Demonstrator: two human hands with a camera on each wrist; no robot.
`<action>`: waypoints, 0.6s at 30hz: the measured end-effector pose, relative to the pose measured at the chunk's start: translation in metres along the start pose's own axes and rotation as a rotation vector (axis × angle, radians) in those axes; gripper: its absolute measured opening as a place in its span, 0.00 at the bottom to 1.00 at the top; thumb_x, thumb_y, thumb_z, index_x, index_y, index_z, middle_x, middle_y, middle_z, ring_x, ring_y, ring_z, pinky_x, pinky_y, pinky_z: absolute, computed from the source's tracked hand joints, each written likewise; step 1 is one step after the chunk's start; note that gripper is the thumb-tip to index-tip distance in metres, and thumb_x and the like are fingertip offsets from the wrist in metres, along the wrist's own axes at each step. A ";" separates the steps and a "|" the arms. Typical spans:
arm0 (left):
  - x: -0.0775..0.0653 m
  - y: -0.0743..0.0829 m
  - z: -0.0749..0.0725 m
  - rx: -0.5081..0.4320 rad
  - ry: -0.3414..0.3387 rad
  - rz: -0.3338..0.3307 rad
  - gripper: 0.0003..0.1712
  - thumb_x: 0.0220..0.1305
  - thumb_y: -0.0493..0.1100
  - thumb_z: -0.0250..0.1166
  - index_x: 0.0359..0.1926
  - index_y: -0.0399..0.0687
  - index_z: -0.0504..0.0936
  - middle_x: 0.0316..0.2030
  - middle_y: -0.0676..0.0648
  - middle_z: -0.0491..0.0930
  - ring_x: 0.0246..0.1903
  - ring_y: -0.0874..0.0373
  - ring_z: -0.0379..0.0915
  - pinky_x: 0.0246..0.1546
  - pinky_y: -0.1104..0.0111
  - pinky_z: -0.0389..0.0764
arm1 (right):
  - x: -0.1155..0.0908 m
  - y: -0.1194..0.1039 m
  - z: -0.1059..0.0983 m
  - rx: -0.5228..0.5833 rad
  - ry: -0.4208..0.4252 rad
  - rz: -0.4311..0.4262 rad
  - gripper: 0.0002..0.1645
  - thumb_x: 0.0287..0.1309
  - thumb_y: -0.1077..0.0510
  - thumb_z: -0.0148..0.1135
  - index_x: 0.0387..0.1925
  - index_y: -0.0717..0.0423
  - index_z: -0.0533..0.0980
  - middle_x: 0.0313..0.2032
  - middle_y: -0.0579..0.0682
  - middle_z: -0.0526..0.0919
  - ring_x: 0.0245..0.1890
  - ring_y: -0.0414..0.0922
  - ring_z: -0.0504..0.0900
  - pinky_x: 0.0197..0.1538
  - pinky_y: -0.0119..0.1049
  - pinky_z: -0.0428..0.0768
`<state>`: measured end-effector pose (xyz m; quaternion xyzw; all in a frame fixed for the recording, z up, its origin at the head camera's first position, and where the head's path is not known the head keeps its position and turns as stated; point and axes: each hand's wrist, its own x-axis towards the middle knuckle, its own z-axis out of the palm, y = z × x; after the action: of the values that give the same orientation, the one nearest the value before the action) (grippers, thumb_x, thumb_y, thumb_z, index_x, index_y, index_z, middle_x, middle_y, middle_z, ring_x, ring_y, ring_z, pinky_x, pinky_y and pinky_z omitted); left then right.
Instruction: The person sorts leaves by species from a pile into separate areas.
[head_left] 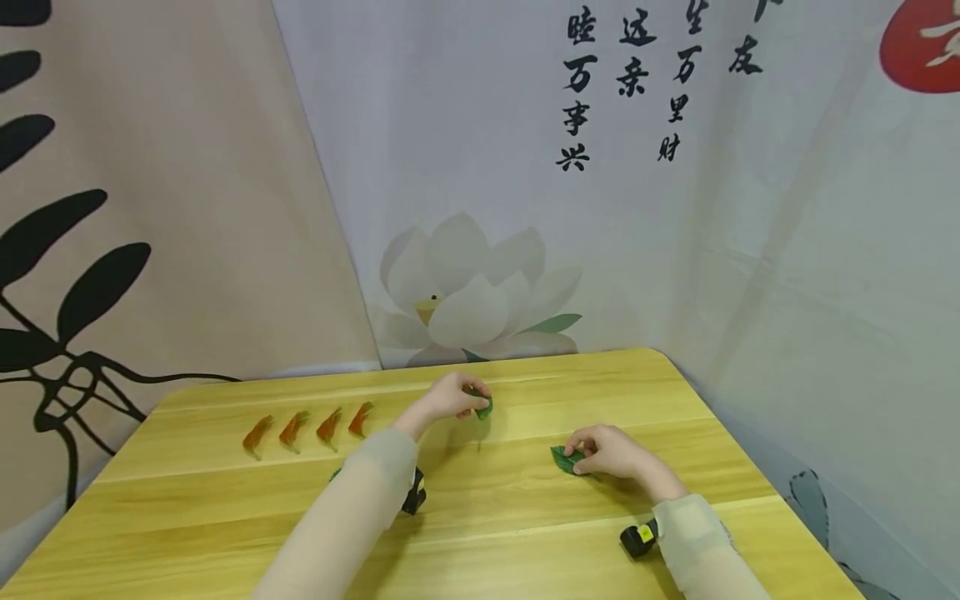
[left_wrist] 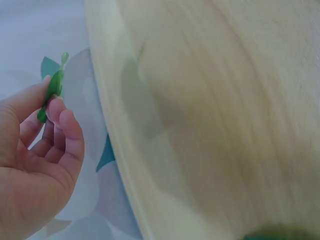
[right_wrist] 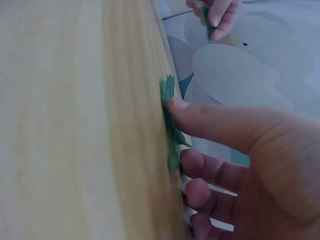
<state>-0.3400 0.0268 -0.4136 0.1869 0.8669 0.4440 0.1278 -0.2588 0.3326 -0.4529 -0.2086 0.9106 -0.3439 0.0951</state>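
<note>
Above the far part of the table, my left hand (head_left: 453, 395) pinches a green leaf (head_left: 484, 409) between thumb and fingers. That leaf (left_wrist: 54, 85) is seen nearly edge-on in the left wrist view, off the tabletop. Farther right and nearer, my right hand (head_left: 611, 452) holds a second green leaf (head_left: 566, 459) low at the table surface. In the right wrist view the thumb lies on this leaf (right_wrist: 169, 112), with the fingertips by its other end. Another green piece (head_left: 335, 473) peeks out beside the left sleeve, which hides most of it.
Several reddish-orange, slender pieces (head_left: 328, 429) lie in a row on the wooden table (head_left: 525, 533) at the left. A black wrist camera (head_left: 639, 540) sits at the right sleeve, another (head_left: 414, 492) at the left. Behind the table hangs a printed curtain (head_left: 480, 167).
</note>
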 end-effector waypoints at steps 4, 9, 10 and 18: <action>-0.005 0.004 -0.006 0.005 -0.003 0.021 0.08 0.64 0.41 0.67 0.43 0.46 0.85 0.27 0.47 0.78 0.21 0.58 0.71 0.35 0.52 0.80 | 0.000 0.001 0.001 0.006 0.002 -0.006 0.09 0.54 0.62 0.70 0.37 0.50 0.81 0.23 0.46 0.71 0.24 0.42 0.66 0.28 0.33 0.65; -0.011 0.005 -0.011 -0.017 -0.023 0.095 0.08 0.63 0.39 0.67 0.44 0.44 0.85 0.26 0.48 0.79 0.21 0.58 0.71 0.33 0.52 0.79 | 0.001 0.002 0.001 0.012 0.005 0.011 0.09 0.54 0.62 0.70 0.37 0.49 0.81 0.23 0.46 0.71 0.24 0.42 0.67 0.27 0.33 0.66; -0.012 0.005 -0.012 -0.011 -0.027 0.115 0.08 0.63 0.39 0.67 0.44 0.44 0.85 0.26 0.48 0.79 0.22 0.57 0.71 0.32 0.53 0.79 | 0.001 0.002 0.002 0.014 0.006 0.013 0.09 0.54 0.62 0.70 0.37 0.49 0.81 0.23 0.46 0.72 0.24 0.42 0.67 0.27 0.34 0.66; -0.025 0.000 -0.017 0.006 -0.056 0.202 0.11 0.64 0.39 0.66 0.46 0.41 0.84 0.28 0.48 0.81 0.32 0.41 0.77 0.37 0.47 0.78 | 0.002 0.004 0.002 0.015 0.012 0.004 0.09 0.54 0.61 0.71 0.37 0.50 0.81 0.23 0.47 0.71 0.25 0.43 0.67 0.27 0.33 0.65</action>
<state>-0.3245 0.0036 -0.4029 0.2858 0.8411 0.4468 0.1061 -0.2611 0.3335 -0.4574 -0.2038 0.9090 -0.3518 0.0919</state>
